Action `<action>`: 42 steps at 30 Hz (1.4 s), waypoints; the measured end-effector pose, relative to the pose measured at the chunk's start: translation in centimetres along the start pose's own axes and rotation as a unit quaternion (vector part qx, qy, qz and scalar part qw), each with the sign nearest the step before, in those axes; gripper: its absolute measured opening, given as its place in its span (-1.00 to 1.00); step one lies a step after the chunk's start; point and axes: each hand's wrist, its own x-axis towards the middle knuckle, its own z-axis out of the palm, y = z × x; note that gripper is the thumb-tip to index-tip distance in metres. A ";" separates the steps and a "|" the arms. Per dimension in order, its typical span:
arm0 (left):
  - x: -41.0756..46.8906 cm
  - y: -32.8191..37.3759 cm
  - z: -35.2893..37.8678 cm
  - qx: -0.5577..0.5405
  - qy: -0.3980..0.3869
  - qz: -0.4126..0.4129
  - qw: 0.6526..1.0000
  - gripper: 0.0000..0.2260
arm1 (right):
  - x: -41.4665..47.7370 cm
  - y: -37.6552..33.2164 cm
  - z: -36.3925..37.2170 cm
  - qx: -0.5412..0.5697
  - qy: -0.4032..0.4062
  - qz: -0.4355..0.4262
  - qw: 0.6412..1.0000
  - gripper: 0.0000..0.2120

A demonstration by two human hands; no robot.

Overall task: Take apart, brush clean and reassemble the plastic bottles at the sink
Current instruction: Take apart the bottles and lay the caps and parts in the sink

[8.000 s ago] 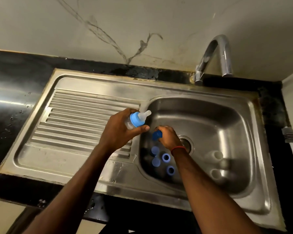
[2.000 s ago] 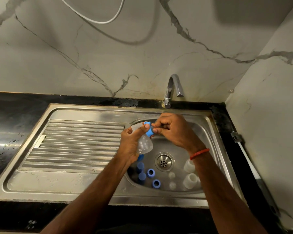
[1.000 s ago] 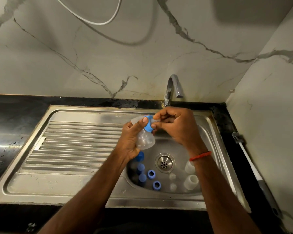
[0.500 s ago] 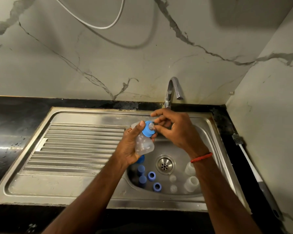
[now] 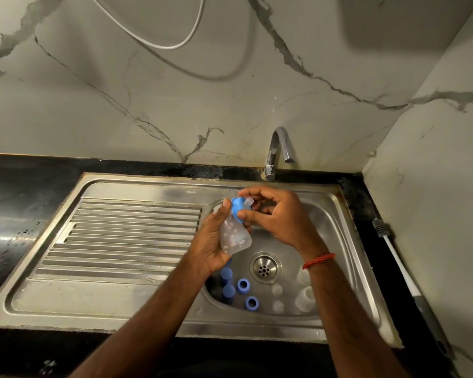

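Judging by the loose parts, the job looks midway: the left hand [image 5: 210, 241] has its grip curled round a clear bottle [image 5: 234, 237], held tilted above the sink [image 5: 336, 236], while the right hand [image 5: 279, 216] pinches its blue collar [image 5: 236, 210]. Below, blue caps and rings [image 5: 243, 285] and bare bottle bodies [image 5: 306, 297] lie apart, waiting; the brush [image 5: 402, 271] lies on the right tabletop [image 5: 363, 205].

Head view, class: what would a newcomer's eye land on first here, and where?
Centre frame, above the sink basin, the left hand grips a clear bottle while the right hand pinches its blue collar. Loose blue rings and clear parts lie on the basin floor below, beside the drain.
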 end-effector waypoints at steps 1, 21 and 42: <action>-0.1 -0.1 -0.1 -0.003 -0.005 -0.003 1.000 -0.40 | -0.1 0.0 0.0 0.015 0.007 0.003 1.000 -0.63; 0.2 -0.7 0.1 0.492 0.146 0.317 0.797 -0.53 | -0.9 1.9 -0.6 -0.016 0.001 0.018 1.000 -0.57; 1.1 -1.1 0.0 0.361 0.196 0.179 0.894 -0.86 | -0.9 4.5 -1.0 0.009 0.145 0.060 0.988 -0.67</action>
